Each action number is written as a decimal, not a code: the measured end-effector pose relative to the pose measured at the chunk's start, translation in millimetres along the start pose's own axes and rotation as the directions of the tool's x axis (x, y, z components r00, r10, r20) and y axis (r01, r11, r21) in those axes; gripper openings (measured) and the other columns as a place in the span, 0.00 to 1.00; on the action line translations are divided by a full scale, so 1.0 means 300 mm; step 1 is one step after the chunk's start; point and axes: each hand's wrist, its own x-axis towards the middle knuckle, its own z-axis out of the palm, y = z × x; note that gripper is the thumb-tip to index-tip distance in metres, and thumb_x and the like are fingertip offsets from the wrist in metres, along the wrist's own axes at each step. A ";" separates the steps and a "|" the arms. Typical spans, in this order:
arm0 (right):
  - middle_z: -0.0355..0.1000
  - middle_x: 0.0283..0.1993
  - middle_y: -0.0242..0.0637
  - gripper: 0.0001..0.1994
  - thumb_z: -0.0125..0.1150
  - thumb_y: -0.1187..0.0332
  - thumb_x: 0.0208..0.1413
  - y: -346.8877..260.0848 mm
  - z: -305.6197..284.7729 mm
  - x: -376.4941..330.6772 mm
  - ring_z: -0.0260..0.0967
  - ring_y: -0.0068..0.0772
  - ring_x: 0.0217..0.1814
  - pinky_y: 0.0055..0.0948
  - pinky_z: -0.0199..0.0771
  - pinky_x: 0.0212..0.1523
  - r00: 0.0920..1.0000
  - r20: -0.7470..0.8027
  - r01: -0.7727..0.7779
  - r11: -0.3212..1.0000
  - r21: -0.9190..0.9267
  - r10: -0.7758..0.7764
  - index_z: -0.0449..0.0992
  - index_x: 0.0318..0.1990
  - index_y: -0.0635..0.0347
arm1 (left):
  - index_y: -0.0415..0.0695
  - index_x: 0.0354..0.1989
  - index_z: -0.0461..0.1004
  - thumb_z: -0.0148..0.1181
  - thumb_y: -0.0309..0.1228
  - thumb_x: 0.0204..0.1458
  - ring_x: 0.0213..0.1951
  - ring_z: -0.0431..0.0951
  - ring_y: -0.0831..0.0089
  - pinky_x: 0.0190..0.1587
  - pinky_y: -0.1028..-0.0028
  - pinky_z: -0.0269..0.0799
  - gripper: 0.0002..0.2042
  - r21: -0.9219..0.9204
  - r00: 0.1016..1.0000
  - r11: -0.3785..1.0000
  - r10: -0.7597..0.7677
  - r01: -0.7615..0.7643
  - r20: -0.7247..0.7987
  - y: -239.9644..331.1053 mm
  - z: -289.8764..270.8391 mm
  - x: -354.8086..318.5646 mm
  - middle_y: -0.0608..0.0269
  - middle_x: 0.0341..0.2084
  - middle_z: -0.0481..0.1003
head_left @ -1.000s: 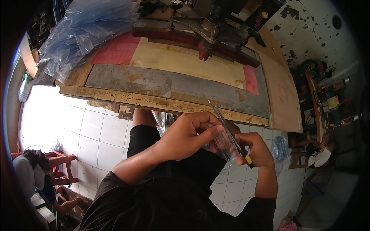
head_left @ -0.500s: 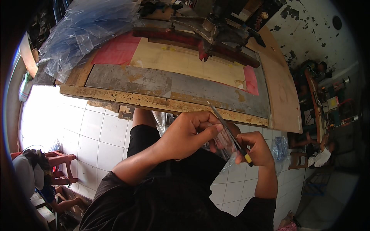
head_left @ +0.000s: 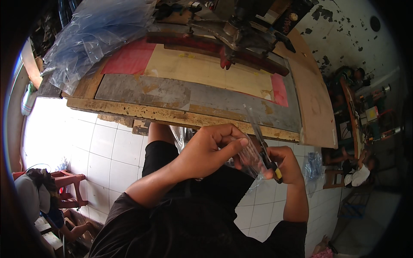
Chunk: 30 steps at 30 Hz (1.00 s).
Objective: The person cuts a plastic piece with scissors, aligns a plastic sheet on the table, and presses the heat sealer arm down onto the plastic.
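My left hand (head_left: pixel 215 148) is closed, pinching a piece of clear plastic film (head_left: pixel 249 157) between thumb and fingers above my lap. Close beside it, my right hand (head_left: pixel 286 164) grips a pair of scissors (head_left: pixel 257 128) with a black and yellow handle. The blades point up and away, next to the film and over the front edge of the workbench. Fingers partly hide the handle, and I cannot tell whether the blades touch the film.
Ahead stands the wooden workbench (head_left: pixel 142 111) with a grey plate, yellow and red sheets and a metal press (head_left: pixel 223 38). Clear plastic bags (head_left: pixel 101 32) pile up at its left. A red stool (head_left: pixel 71 187) is at left; people sit at both sides. Plastic (head_left: pixel 313 167) lies right.
The scissors have turned in my right hand, so their tip has shifted to the right and up. My left hand and the film are almost where they were.
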 end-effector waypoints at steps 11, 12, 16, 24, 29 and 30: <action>0.80 0.43 0.32 0.29 0.84 0.60 0.48 0.158 -0.259 0.009 0.76 0.21 0.40 0.22 0.73 0.42 0.820 -0.568 0.086 0.996 -0.010 -0.076 0.79 0.53 0.65 | 0.28 0.50 0.73 0.54 0.29 0.73 0.36 0.87 0.67 0.41 0.73 0.84 0.12 0.011 0.996 0.998 0.055 -0.055 -0.065 -0.042 -0.044 0.012 0.49 0.38 0.84; 0.81 0.44 0.35 0.30 0.85 0.59 0.47 0.211 -0.323 0.021 0.77 0.25 0.41 0.24 0.75 0.44 0.682 -0.728 0.010 0.997 -0.079 -0.064 0.79 0.53 0.66 | 0.28 0.51 0.73 0.54 0.29 0.73 0.36 0.87 0.66 0.40 0.73 0.84 0.12 0.016 0.994 0.998 0.068 -0.067 -0.085 -0.046 -0.048 0.011 0.49 0.38 0.83; 0.82 0.45 0.41 0.29 0.85 0.60 0.46 0.346 -0.574 0.020 0.79 0.35 0.43 0.32 0.77 0.48 0.448 -0.814 -0.361 0.758 -0.543 -0.369 0.80 0.51 0.68 | 0.30 0.53 0.73 0.53 0.29 0.73 0.37 0.87 0.65 0.39 0.73 0.83 0.12 0.048 0.992 0.997 0.071 -0.066 -0.100 -0.027 -0.056 0.008 0.51 0.40 0.82; 0.83 0.39 0.46 0.25 0.85 0.62 0.44 0.432 -0.827 0.012 0.82 0.39 0.42 0.35 0.79 0.46 0.520 -0.827 -0.470 0.736 -0.487 -0.215 0.83 0.46 0.69 | 0.33 0.55 0.74 0.54 0.29 0.72 0.40 0.88 0.66 0.41 0.76 0.79 0.11 0.100 0.990 0.992 0.093 -0.083 -0.106 0.006 -0.058 -0.011 0.54 0.44 0.83; 0.84 0.41 0.47 0.18 0.80 0.66 0.49 0.443 -0.853 0.024 0.83 0.42 0.42 0.36 0.80 0.47 0.599 -0.780 -0.565 0.594 -0.573 -0.183 0.85 0.45 0.67 | 0.34 0.56 0.75 0.54 0.27 0.72 0.46 0.86 0.71 0.46 0.76 0.80 0.11 0.090 0.986 0.990 0.122 -0.112 -0.113 0.014 -0.060 -0.022 0.57 0.47 0.83; 0.84 0.42 0.48 0.15 0.78 0.68 0.53 0.424 -0.835 0.020 0.83 0.42 0.43 0.36 0.80 0.47 0.616 -0.766 -0.594 0.532 -0.603 -0.181 0.85 0.45 0.67 | 0.34 0.55 0.76 0.54 0.26 0.71 0.49 0.85 0.67 0.49 0.72 0.79 0.10 0.064 0.982 0.989 0.143 -0.136 -0.122 0.011 -0.059 -0.021 0.53 0.49 0.82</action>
